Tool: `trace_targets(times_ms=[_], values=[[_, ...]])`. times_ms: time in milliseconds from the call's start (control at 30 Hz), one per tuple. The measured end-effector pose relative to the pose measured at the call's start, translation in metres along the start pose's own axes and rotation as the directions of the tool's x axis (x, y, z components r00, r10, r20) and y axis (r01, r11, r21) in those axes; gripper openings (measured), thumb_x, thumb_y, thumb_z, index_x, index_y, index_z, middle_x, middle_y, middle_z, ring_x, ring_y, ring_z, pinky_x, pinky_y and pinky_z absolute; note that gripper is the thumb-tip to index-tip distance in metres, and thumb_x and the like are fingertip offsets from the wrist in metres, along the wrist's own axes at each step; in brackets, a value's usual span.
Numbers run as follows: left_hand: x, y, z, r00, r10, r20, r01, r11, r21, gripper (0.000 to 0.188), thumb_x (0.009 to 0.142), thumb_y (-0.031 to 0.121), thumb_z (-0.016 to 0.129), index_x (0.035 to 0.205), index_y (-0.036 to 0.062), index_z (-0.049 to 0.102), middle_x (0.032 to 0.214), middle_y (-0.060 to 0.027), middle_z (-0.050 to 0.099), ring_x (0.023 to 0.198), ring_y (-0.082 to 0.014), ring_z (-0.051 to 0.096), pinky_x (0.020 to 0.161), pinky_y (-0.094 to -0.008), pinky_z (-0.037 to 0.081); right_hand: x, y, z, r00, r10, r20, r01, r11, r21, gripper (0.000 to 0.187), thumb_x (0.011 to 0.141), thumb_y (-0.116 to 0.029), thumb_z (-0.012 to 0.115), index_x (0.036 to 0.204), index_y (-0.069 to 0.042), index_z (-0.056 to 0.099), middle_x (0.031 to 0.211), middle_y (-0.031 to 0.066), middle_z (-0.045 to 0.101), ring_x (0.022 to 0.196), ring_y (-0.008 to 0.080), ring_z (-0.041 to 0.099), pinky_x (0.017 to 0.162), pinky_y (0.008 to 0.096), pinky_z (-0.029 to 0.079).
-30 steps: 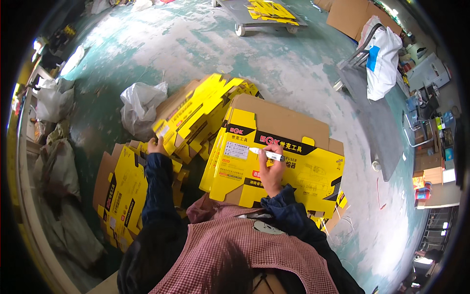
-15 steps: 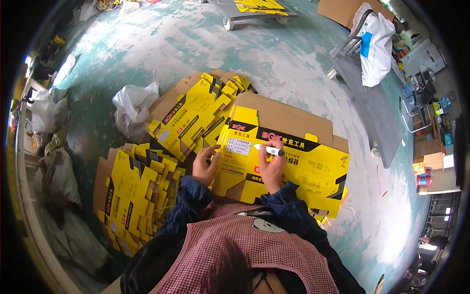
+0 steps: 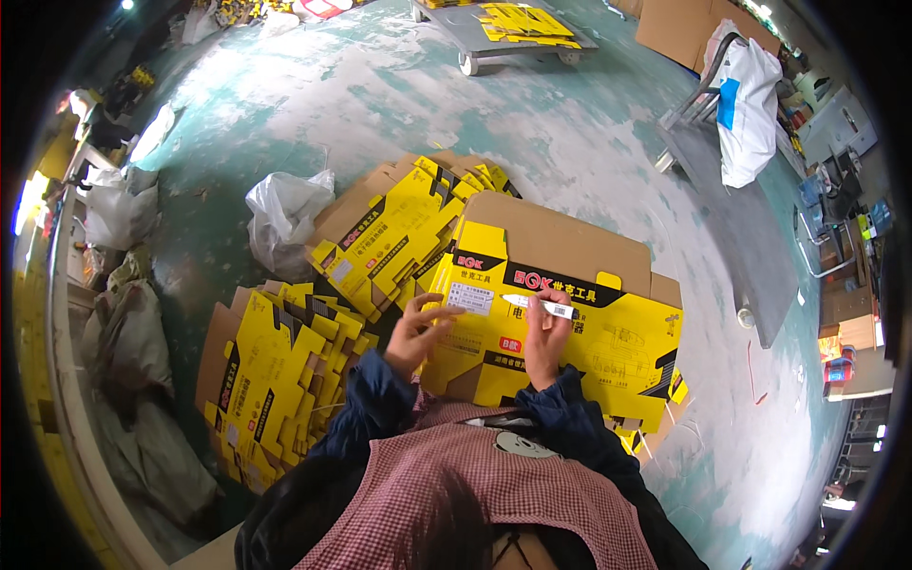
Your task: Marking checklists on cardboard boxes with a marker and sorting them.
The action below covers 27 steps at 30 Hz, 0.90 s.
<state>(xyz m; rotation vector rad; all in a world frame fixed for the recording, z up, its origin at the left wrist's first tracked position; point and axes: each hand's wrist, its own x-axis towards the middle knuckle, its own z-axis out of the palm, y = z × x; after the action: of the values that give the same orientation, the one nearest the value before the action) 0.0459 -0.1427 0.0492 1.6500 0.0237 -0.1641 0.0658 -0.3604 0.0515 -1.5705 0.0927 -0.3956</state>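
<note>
In front of me lies a flattened yellow-and-black printed cardboard carton [image 3: 608, 353], on top of a stack of the same kind. A small white label [image 3: 470, 298] with a printed grid sits on its left panel. My right hand [image 3: 545, 344] grips a white marker pen [image 3: 540, 305] above the carton, its tip pointing left, just beyond the label's right edge. Whether the tip touches the board, I cannot tell. At the carton's left edge, my left hand [image 3: 420, 334] has its fingers apart beside the label, holding nothing.
More flattened cartons lie in fanned stacks, one [image 3: 385, 237] beyond my left hand and one [image 3: 271, 375] at my left. A white plastic bag [image 3: 288, 217] rests beside them. Farther off stand a grey trolley [image 3: 465, 33] with cartons and a grey cart [image 3: 736, 237] bearing a white sack [image 3: 749, 109].
The whole view has shifted slightly, so things appear lower and farther right. My left fingers have moved over the panel toward the label. The marker tip has drawn slightly right of the label.
</note>
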Motion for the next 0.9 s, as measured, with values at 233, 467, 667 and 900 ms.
trace_targets(times_ms=[233,467,667,900], values=[[0.000,0.012,-0.001,0.997,-0.009,-0.073,-0.002,0.989,-0.146,0.040,0.090,0.018,0.064,0.123,-0.0032,0.054,0.123,-0.0173,0.055,0.108,-0.0217,0.057,0.090,-0.0323,0.048,-0.003,-0.020,0.003,0.993,0.113,0.031,-0.116,0.981,0.153,0.011,0.093,-0.013,0.056,0.093,-0.006,0.048,0.073,0.0000,0.046,0.068,0.0075,0.045,0.065,0.0225,0.038],[0.009,0.038,-0.024,0.977,-0.212,0.019,0.212,0.960,-0.183,0.045,0.090,0.023,0.065,0.126,-0.0025,0.053,0.103,-0.0105,0.062,0.091,-0.0162,0.059,0.076,-0.0264,0.048,-0.008,-0.037,0.000,0.992,0.122,0.026,-0.124,0.970,0.207,0.011,0.092,-0.015,0.055,0.092,-0.007,0.047,0.076,0.0000,0.046,0.069,0.0077,0.044,0.066,0.0238,0.037],[0.008,0.017,-0.025,0.996,-0.038,0.081,0.056,0.972,-0.227,0.039,0.090,0.027,0.066,0.118,0.0001,0.063,0.087,-0.0025,0.061,0.064,-0.0067,0.048,0.057,-0.0213,0.038,-0.015,-0.061,0.004,0.991,0.093,0.096,-0.116,0.955,0.275,0.012,0.091,-0.013,0.055,0.093,-0.007,0.045,0.085,0.0016,0.046,0.072,0.0085,0.043,0.068,0.0237,0.036],[-0.011,0.023,-0.024,0.991,-0.076,0.114,0.118,0.896,-0.429,0.031,0.093,0.023,0.062,0.110,-0.0026,0.064,0.098,-0.0062,0.067,0.083,-0.0110,0.061,0.075,-0.0253,0.049,-0.017,-0.095,0.002,0.947,-0.201,0.249,0.115,0.941,0.318,0.017,0.089,-0.007,0.055,0.100,-0.003,0.043,0.086,0.0078,0.051,0.078,0.0140,0.050,0.072,0.0267,0.043]])
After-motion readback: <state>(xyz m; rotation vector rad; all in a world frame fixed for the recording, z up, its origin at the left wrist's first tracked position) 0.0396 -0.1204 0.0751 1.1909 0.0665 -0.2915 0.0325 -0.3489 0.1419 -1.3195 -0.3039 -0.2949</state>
